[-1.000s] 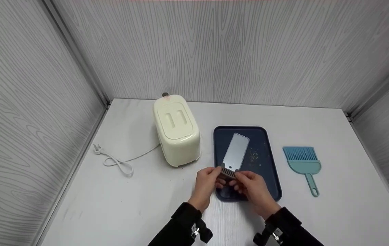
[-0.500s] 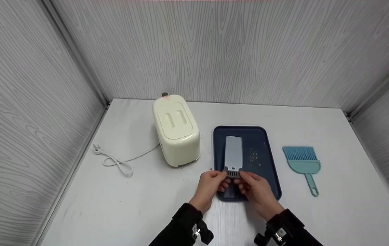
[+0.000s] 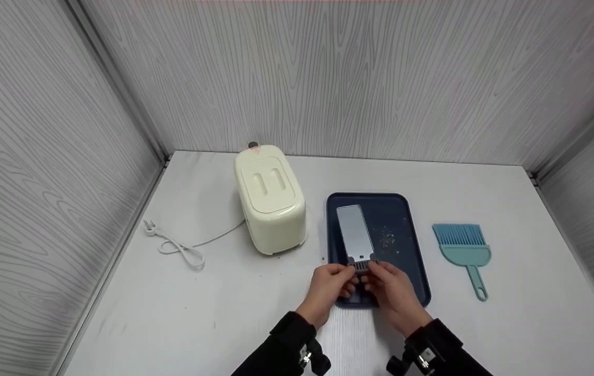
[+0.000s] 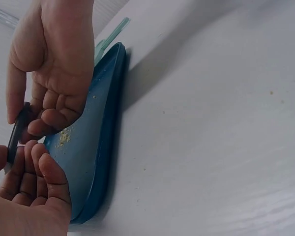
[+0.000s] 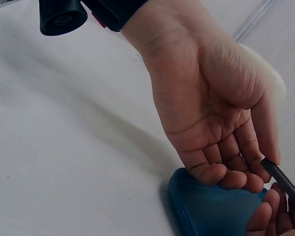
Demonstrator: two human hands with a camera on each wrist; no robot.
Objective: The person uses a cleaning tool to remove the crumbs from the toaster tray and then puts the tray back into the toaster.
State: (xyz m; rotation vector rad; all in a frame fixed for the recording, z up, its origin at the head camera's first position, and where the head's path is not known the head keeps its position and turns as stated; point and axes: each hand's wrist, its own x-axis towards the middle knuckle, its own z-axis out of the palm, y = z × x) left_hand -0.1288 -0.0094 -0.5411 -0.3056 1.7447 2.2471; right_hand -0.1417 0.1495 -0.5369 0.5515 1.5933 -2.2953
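Both hands hold a toaster's crumb tray (image 3: 355,230), a flat silvery plate with a slotted grey end piece, over the dark blue serving tray (image 3: 418,271). My left hand (image 3: 328,288) pinches the left corner of that end piece between thumb and fingers. At its right corner, my right hand (image 3: 392,292) pinches it the same way. In the wrist views only the dark edge of the end piece (image 5: 284,183) shows between the two hands. Crumbs (image 3: 387,239) lie on the blue tray, right of the silvery plate.
A cream toaster (image 3: 271,203) with a lidded top stands left of the blue tray. Its white cord and plug (image 3: 171,241) lie farther left. On the right is a teal hand brush (image 3: 465,255). Wood-grain panels (image 3: 328,78) enclose the back and sides.
The crumb tray's far end has swung left, from leaning right through straight to leaning left. Both hands keep their grip, and the left hand has shifted slightly right. Toaster, brush and blue tray stay put.
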